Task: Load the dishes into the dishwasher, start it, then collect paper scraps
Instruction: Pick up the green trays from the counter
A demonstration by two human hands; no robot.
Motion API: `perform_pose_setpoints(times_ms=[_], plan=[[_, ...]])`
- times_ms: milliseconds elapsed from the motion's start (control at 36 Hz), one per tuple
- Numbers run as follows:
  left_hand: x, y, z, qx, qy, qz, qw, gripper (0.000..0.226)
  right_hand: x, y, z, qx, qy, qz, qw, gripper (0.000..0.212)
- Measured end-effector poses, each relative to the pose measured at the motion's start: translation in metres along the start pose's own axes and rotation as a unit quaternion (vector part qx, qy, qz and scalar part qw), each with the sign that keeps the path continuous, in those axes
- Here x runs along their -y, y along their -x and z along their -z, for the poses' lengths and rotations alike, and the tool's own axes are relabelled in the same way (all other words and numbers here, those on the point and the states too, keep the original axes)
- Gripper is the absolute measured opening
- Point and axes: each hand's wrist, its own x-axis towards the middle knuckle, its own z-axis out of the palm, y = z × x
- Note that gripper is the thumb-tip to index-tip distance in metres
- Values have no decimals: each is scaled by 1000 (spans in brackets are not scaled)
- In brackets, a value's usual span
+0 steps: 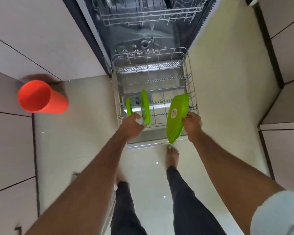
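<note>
Over the lower rack (192, 92), right hand (192, 125) grips green plate (176, 116)

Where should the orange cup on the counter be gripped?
Judged from this view, around its side wall, coming from the right. The orange cup stands on the left counter with its mouth open upward, so a hand wrapping the wall should hold. It is blurred here, so finer detail is unclear.

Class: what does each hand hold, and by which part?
Right hand grips a green plate by its right rim. Left hand holds nothing.
</note>
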Motion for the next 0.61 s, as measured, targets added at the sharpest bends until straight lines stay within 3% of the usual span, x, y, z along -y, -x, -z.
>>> perform_pose_setpoints(times_ms=[167, 278, 611], plan=[[-15, -56, -52, -2, 0, 6, 1000, 34, 7, -68, -4, 15, 69, 49, 996, 22], [-11, -87, -75, 9, 0, 7, 1000, 43, 4, -110, -12, 11, 85, 67, 994, 23], [-2, -145, -104, 18, -21, 4, 1000, 32, -11, -177, -56, 21, 75, 72, 994, 26]])
